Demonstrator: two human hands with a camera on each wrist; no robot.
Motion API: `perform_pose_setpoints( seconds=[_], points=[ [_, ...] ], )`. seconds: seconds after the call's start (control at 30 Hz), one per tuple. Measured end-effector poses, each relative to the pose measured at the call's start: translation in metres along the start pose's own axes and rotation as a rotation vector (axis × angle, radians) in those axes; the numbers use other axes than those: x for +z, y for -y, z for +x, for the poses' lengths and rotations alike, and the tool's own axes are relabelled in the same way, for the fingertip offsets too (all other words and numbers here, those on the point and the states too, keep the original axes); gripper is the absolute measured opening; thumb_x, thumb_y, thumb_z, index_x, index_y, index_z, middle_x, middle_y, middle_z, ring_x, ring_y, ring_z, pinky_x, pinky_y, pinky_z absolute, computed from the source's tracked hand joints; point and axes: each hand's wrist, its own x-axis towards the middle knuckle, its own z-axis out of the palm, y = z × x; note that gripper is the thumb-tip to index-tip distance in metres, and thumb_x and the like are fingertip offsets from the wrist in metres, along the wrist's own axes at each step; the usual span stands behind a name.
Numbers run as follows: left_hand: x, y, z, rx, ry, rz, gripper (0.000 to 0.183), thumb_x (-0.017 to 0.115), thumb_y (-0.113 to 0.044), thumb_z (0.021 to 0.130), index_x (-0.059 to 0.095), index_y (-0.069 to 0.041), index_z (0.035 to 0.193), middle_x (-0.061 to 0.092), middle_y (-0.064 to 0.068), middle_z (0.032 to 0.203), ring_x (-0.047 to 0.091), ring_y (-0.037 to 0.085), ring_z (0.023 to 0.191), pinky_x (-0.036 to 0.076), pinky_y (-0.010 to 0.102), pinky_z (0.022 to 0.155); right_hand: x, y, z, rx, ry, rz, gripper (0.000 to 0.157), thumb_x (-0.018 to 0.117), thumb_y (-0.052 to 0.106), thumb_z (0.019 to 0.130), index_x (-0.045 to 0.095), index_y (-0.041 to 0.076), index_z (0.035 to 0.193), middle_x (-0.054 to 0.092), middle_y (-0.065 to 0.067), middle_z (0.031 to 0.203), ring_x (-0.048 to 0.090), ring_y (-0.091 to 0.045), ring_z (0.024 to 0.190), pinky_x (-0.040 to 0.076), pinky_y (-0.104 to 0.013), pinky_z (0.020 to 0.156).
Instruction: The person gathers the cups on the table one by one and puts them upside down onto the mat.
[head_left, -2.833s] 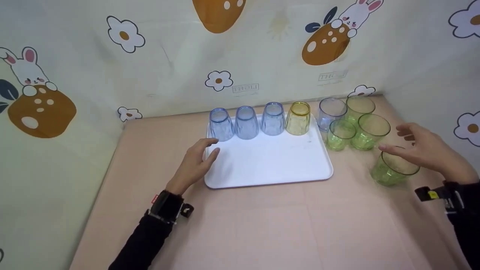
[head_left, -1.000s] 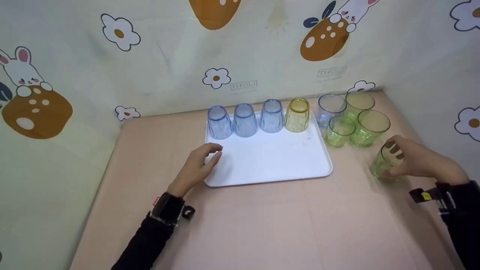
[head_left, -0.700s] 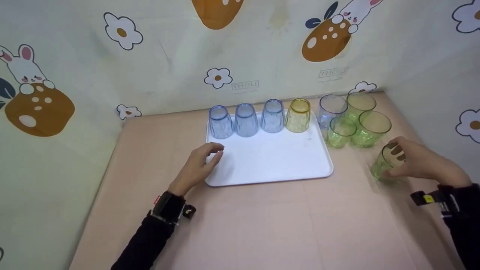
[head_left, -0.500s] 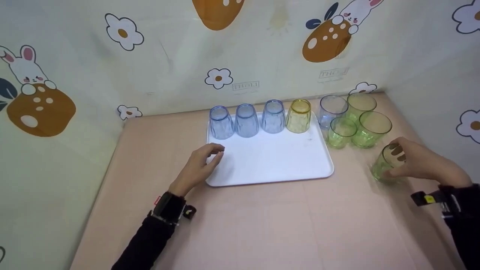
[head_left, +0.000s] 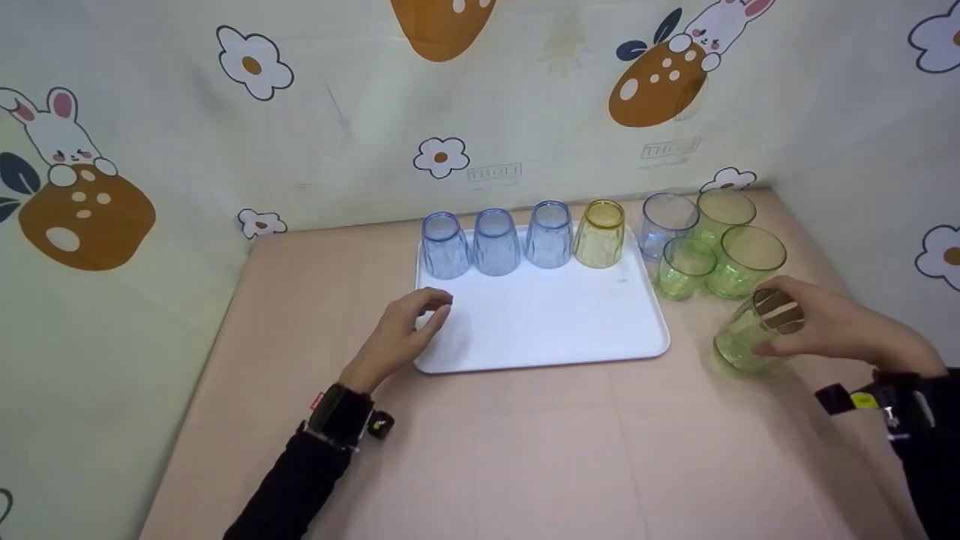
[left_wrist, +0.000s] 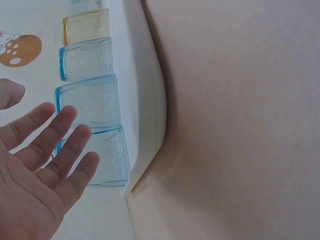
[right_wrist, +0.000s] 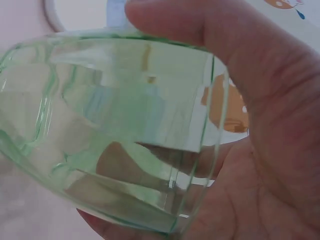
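Note:
My right hand (head_left: pixel 832 322) grips a green drinking glass (head_left: pixel 742 337) near its rim, thumb on one side and fingers round the other. The glass leans, its mouth tipped toward my palm. In the right wrist view the clear green glass (right_wrist: pixel 110 125) fills most of the picture, fingers showing through its wall. My left hand (head_left: pixel 401 326) hovers over the left edge of the white tray (head_left: pixel 547 322), fingers loosely bent and holding nothing. Along the tray's back edge stand upside-down tumblers: several blue ones, among them a blue glass (head_left: pixel 446 247), and one yellow glass (head_left: pixel 600 236).
Right of the tray, mouth-up glasses stand close together: a blue glass (head_left: pixel 667 217) and several green ones, including a small green glass (head_left: pixel 684 270). A patterned cloth wall (head_left: pixel 360 105) rises behind and beside the pink-covered table (head_left: pixel 525 450).
My right hand came down onto the nearest green glass, took hold of it, then tilted it and shifted it left. My left hand moved slightly toward me over the tray edge.

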Motion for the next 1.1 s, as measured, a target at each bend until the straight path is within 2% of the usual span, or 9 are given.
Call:
perform_pose_setpoints(
  seconds=[0.13, 0.27, 0.47, 0.57, 0.67, 0.8, 0.93, 1.0, 1.1],
  points=[
    [0.0, 0.0, 0.0, -0.018, 0.006, 0.004, 0.026, 0.057, -0.016, 0.106, 0.066, 0.002, 0.122, 0.068, 0.008, 0.117, 0.064, 0.022, 0.11, 0.05, 0.048, 0.098, 0.0, 0.008, 0.001, -0.012, 0.012, 0.065, 0.073, 0.086, 0.018, 0.084, 0.044, -0.008, 0.138, 0.058, -0.025, 0.127, 0.059, -0.042, 0.112, 0.054, -0.026, 0.083],
    [0.001, 0.0, 0.001, 0.0, 0.0, -0.013, 0.024, 0.057, -0.015, 0.105, 0.066, 0.001, 0.121, 0.068, 0.012, 0.116, 0.064, 0.024, 0.11, 0.05, 0.05, 0.098, 0.001, 0.014, 0.004, -0.025, -0.003, 0.114, 0.072, 0.083, 0.017, 0.087, 0.043, -0.007, 0.141, 0.058, -0.023, 0.129, 0.057, -0.035, 0.115, 0.054, -0.027, 0.085],
    [0.006, -0.001, 0.002, 0.008, 0.016, -0.031, 0.025, 0.057, -0.016, 0.105, 0.065, 0.002, 0.122, 0.068, 0.015, 0.117, 0.064, 0.025, 0.11, 0.05, 0.053, 0.098, 0.006, 0.018, 0.009, -0.094, -0.036, 0.277, 0.058, 0.074, 0.005, 0.092, 0.044, -0.006, 0.14, 0.059, -0.021, 0.127, 0.061, -0.018, 0.111, 0.055, -0.029, 0.085],
    [0.007, -0.003, 0.004, 0.011, 0.023, -0.029, 0.025, 0.058, -0.017, 0.105, 0.065, 0.0, 0.123, 0.068, 0.011, 0.118, 0.064, 0.023, 0.111, 0.05, 0.049, 0.099, 0.007, 0.021, 0.012, -0.139, -0.054, 0.356, 0.053, 0.071, -0.001, 0.092, 0.045, -0.005, 0.139, 0.061, -0.017, 0.124, 0.063, -0.018, 0.109, 0.057, -0.031, 0.083],
    [0.008, -0.006, 0.005, 0.027, 0.025, -0.035, 0.025, 0.059, -0.017, 0.105, 0.065, -0.002, 0.124, 0.067, 0.011, 0.119, 0.064, 0.023, 0.112, 0.05, 0.046, 0.099, 0.012, 0.025, 0.017, -0.167, -0.067, 0.463, 0.051, 0.066, -0.006, 0.093, 0.047, -0.001, 0.14, 0.061, -0.015, 0.126, 0.064, -0.021, 0.109, 0.058, -0.033, 0.084],
    [0.011, -0.01, 0.009, 0.051, 0.037, -0.067, 0.028, 0.061, -0.017, 0.104, 0.062, -0.001, 0.127, 0.066, 0.017, 0.121, 0.063, 0.031, 0.114, 0.049, 0.051, 0.099, 0.024, 0.031, 0.028, -0.199, -0.087, 0.67, 0.049, 0.059, -0.009, 0.097, 0.044, -0.003, 0.143, 0.055, -0.017, 0.133, 0.062, -0.029, 0.113, 0.056, -0.038, 0.09],
    [0.017, -0.013, 0.013, 0.052, 0.053, -0.081, 0.035, 0.064, -0.02, 0.102, 0.059, -0.001, 0.132, 0.064, 0.019, 0.125, 0.061, 0.037, 0.117, 0.048, 0.052, 0.1, 0.039, 0.039, 0.041, -0.201, -0.113, 0.904, 0.052, 0.056, -0.005, 0.099, 0.037, -0.002, 0.147, 0.052, -0.017, 0.136, 0.061, -0.029, 0.116, 0.052, -0.038, 0.097],
    [0.021, -0.015, 0.016, 0.052, 0.054, -0.08, 0.039, 0.066, -0.022, 0.101, 0.057, -0.002, 0.134, 0.063, 0.018, 0.127, 0.06, 0.037, 0.117, 0.048, 0.05, 0.1, 0.045, 0.044, 0.046, -0.189, -0.129, 1.005, 0.055, 0.057, -0.001, 0.1, 0.033, 0.0, 0.15, 0.053, -0.016, 0.136, 0.061, -0.027, 0.116, 0.05, -0.036, 0.099],
    [0.026, -0.018, 0.02, 0.062, 0.044, -0.1, 0.043, 0.068, -0.023, 0.099, 0.055, -0.003, 0.136, 0.062, 0.015, 0.129, 0.06, 0.036, 0.118, 0.049, 0.049, 0.099, 0.055, 0.051, 0.055, -0.183, -0.152, 1.138, 0.052, 0.058, 0.005, 0.101, 0.034, 0.001, 0.148, 0.057, -0.016, 0.132, 0.063, -0.026, 0.113, 0.049, -0.038, 0.102]
  ],
)
